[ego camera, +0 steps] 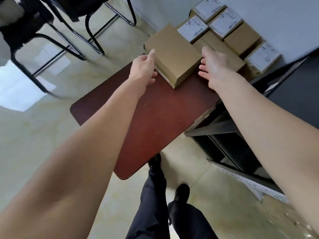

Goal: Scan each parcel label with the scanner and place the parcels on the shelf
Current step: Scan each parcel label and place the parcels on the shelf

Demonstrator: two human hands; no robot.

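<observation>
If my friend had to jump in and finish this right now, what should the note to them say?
Left hand: fingers curled on the left side of the plain brown parcel, thumb along its top edge.
Right hand: open, fingers straight, just off the parcel's right side, apparently not touching.
The parcel rests on the red-brown table, no label showing on the sides in view.
More parcels, several with white labels facing up, are stacked behind it against the wall.
No scanner is in view.
Done: cannot tell what has been scanned.
Left: find this parcel's label, scan it, shelve it, then the rest.
</observation>
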